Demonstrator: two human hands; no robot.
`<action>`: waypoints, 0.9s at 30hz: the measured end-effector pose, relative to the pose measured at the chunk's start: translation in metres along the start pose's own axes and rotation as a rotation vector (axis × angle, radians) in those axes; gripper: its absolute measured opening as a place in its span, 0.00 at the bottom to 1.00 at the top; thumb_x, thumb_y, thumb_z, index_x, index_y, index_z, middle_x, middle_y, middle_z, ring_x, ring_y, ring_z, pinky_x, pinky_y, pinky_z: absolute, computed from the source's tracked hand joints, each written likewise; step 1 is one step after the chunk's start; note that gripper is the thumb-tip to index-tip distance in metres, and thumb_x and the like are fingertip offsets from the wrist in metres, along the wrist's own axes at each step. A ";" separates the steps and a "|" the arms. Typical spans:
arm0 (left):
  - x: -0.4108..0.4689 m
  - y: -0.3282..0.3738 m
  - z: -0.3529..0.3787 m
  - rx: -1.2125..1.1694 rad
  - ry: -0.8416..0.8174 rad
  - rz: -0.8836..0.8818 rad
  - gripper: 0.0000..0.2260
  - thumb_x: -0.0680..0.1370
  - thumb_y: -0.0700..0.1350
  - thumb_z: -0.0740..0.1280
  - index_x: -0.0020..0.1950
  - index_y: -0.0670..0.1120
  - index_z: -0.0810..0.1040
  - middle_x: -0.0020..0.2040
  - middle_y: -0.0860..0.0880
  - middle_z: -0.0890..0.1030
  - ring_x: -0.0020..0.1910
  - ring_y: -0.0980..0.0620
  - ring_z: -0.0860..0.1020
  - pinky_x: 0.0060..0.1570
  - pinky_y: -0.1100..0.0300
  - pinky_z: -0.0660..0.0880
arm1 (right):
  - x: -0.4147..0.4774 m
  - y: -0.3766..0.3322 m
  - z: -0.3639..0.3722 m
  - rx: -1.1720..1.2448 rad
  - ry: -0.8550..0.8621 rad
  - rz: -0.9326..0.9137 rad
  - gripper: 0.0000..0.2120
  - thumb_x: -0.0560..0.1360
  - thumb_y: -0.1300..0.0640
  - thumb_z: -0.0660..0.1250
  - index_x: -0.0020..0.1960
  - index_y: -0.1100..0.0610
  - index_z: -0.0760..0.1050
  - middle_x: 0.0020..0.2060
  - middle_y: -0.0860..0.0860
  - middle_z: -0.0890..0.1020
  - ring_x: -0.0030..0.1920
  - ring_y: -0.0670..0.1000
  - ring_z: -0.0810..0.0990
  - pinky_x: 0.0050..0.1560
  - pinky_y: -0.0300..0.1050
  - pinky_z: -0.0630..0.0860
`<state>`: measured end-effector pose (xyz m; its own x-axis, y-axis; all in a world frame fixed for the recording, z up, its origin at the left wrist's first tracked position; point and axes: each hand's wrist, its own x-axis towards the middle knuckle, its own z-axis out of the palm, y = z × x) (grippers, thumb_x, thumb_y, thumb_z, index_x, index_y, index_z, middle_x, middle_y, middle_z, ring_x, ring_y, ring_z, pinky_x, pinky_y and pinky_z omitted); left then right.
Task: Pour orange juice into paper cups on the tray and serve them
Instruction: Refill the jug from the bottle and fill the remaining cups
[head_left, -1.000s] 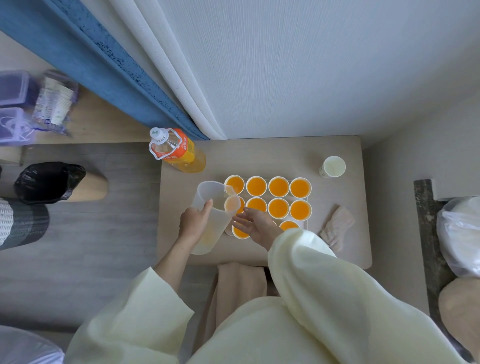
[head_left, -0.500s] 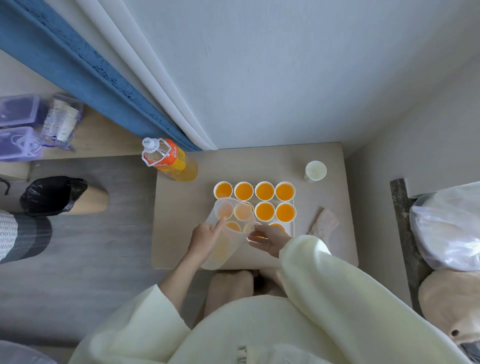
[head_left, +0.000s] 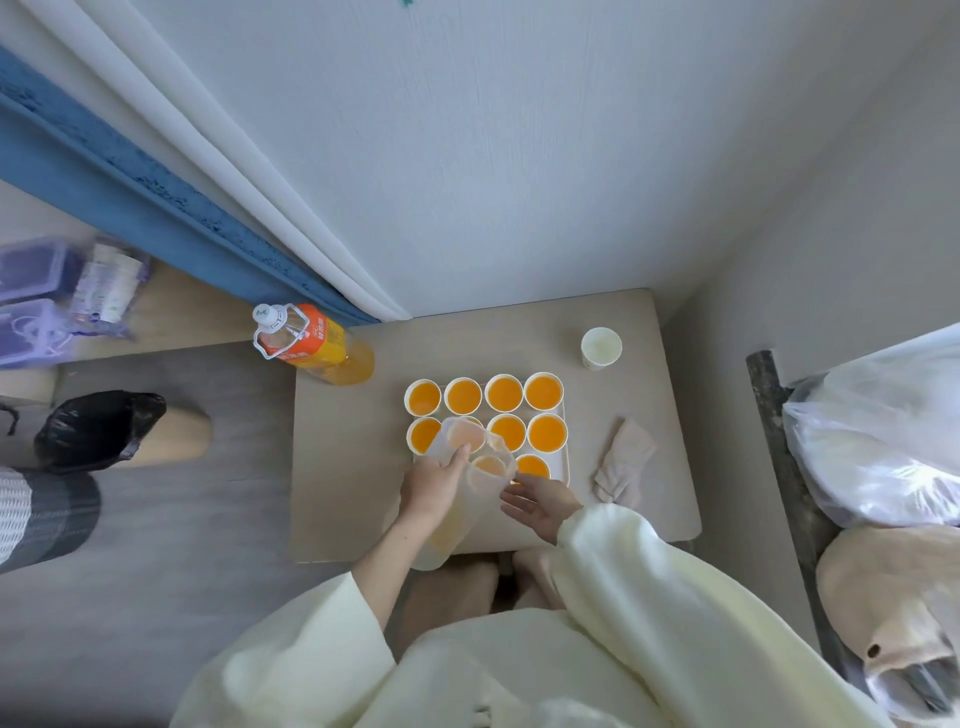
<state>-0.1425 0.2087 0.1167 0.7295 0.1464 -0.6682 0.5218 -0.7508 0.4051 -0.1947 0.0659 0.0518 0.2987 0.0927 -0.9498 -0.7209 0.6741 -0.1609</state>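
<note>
Just now the left hand (head_left: 434, 488) grips the tilted jug (head_left: 447, 535) over the cups (head_left: 504, 393); the right hand (head_left: 540, 506), fingers loosely spread, sits beside it, perhaps touching.

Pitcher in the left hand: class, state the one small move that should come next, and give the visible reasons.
Probably tip a little more juice into the near-row cup beneath the pitcher. The left hand grips the pitcher tilted over that cup, juice is pooled in its bottom, and the right hand lies open beside the cup. The far-row cups on the tray are already filled.
</note>
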 end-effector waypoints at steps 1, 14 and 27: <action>0.000 0.002 0.002 0.016 0.003 -0.001 0.24 0.79 0.60 0.60 0.31 0.46 0.62 0.29 0.50 0.65 0.28 0.54 0.65 0.29 0.62 0.61 | 0.001 0.001 -0.001 0.010 -0.001 -0.004 0.07 0.78 0.62 0.67 0.53 0.64 0.75 0.48 0.60 0.79 0.48 0.56 0.80 0.45 0.49 0.80; 0.009 0.025 0.012 0.127 0.036 0.018 0.20 0.80 0.60 0.58 0.51 0.43 0.76 0.44 0.48 0.76 0.43 0.50 0.74 0.35 0.61 0.68 | 0.008 -0.006 -0.005 -0.020 -0.013 -0.025 0.13 0.79 0.59 0.66 0.61 0.64 0.75 0.56 0.61 0.79 0.56 0.58 0.80 0.55 0.50 0.78; 0.021 0.034 0.016 0.203 0.031 0.000 0.22 0.80 0.62 0.56 0.54 0.44 0.77 0.52 0.45 0.81 0.51 0.46 0.78 0.43 0.57 0.69 | 0.009 -0.012 -0.005 -0.006 -0.014 0.012 0.07 0.79 0.62 0.63 0.57 0.62 0.74 0.56 0.61 0.79 0.58 0.59 0.79 0.62 0.54 0.76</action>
<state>-0.1167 0.1761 0.1065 0.7445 0.1638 -0.6472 0.4244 -0.8645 0.2693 -0.1863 0.0550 0.0434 0.2987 0.1113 -0.9478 -0.7282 0.6686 -0.1509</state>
